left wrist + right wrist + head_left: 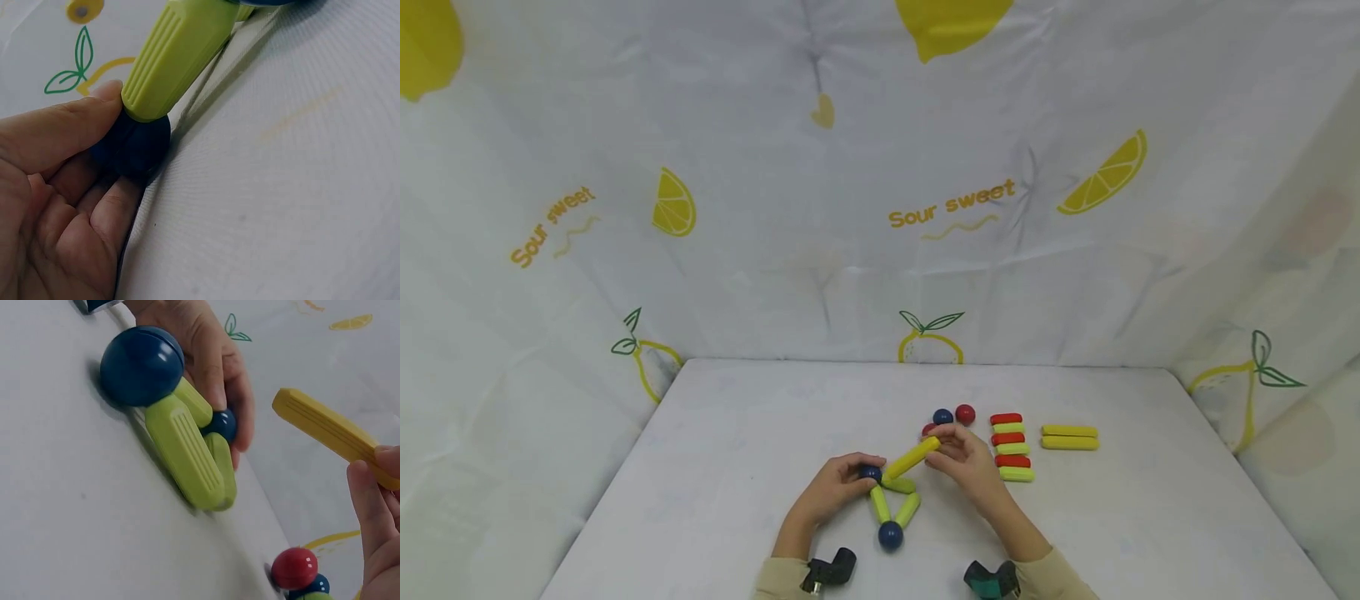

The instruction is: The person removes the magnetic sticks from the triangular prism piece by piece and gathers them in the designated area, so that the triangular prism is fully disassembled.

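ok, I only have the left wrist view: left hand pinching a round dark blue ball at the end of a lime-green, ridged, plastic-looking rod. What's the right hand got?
Observer: Right hand grips a yellow, ridged, plastic-looking rod by one end.
Operator: Lime-green count in the piece on my ball?
Observer: Three lime-green ridged rods, set in a triangle.
Operator: Any more yellow?
Observer: Two more yellow rods lie side by side on the flat white table.
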Tool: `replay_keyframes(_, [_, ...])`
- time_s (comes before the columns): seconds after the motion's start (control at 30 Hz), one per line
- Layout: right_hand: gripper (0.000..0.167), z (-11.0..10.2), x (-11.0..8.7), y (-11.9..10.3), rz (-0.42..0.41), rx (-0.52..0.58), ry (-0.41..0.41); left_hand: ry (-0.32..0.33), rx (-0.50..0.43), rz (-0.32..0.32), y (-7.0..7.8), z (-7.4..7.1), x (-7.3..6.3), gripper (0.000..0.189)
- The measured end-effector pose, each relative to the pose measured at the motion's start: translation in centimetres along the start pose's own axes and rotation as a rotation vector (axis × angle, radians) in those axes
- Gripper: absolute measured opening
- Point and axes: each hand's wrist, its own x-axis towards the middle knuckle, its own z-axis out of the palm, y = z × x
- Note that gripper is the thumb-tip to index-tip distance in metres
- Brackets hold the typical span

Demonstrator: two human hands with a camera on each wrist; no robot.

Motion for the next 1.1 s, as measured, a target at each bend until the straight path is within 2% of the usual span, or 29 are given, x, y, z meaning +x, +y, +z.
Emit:
replay_keyframes(0.2, [0.045,-3.7,-0.7,0.0,0.014,-0.039,0.101,-0.005,-0.010,-0.010,0.2,0.1,0.1,0.034])
replay_keyframes(0.3, [0.047,-5.7,-1.4,0.0,0.044,-0.095,0.166,-0.007,-0.028,-0.008,0.3,0.1,0.0,0.034])
replay_keyframes(0.47, [0.052,-9.3,-2.5,-0.1,0.139,-0.219,0.268,-0.006,-0.044,-0.010,0.5,0.2,0.0,0.033])
replay_keyframes(0.63, [0.055,-13.0,-3.6,0.9,0.159,-0.307,0.371,-0.008,-0.027,-0.022,0.5,0.3,0.0,0.034])
replay_keyframes(0.7, [0.053,-14.3,-4.1,1.2,0.182,-0.288,0.426,-0.006,-0.012,-0.023,0.4,0.3,-0.1,0.034])
replay_keyframes(0.9, [0.057,-17.5,-4.7,2.7,0.328,-0.026,0.593,0.008,0.002,-0.028,0.3,0.3,-0.1,0.033])
replay_keyframes(1.0, [0.059,-18.2,-4.6,3.3,0.372,0.068,0.647,0.011,0.001,-0.029,0.3,0.2,-0.1,0.034])
replay_keyframes(1.1, [0.058,-18.3,-4.5,3.7,0.383,0.086,0.677,0.009,0.001,-0.031,0.2,0.1,0.0,0.034])
